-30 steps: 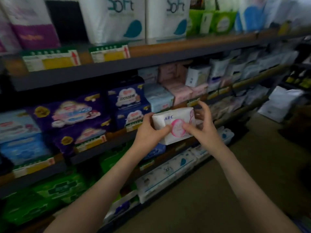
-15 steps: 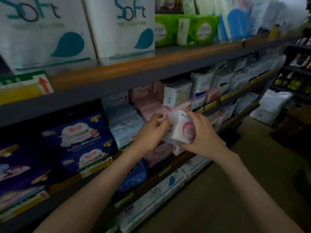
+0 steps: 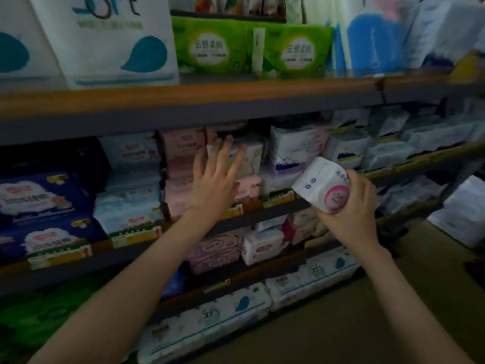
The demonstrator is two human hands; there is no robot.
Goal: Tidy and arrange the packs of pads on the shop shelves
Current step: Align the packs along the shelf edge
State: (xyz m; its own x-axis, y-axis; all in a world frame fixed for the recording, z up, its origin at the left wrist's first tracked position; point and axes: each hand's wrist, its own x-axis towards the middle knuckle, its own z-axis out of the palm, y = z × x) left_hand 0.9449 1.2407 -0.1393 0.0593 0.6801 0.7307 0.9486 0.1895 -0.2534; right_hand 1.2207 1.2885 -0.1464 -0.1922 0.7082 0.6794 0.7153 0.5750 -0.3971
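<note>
Dim shop shelves [image 3: 236,101] fill the frame, four tiers stocked with packs. Two green packs [image 3: 210,46] sit at upper centre. Right of centre, the right hand [image 3: 354,214] grips one white pad pack [image 3: 322,185] with a pink circle, fingers curled round its lower end, held off the shelf. Mid-frame, the left hand [image 3: 212,185] has its fingers spread before the stacked pink packs [image 3: 181,148]; whether it touches them is unclear.

Seen from my head camera, wide-angle, looking forward and down along both forearms at the shelves [image 3: 236,101], close enough to touch: left hand [image 3: 214,183] mid-frame, right hand [image 3: 351,214] and pack [image 3: 322,185] beside it, floor [image 3: 367,324] lower right, shelving receding rightward.
</note>
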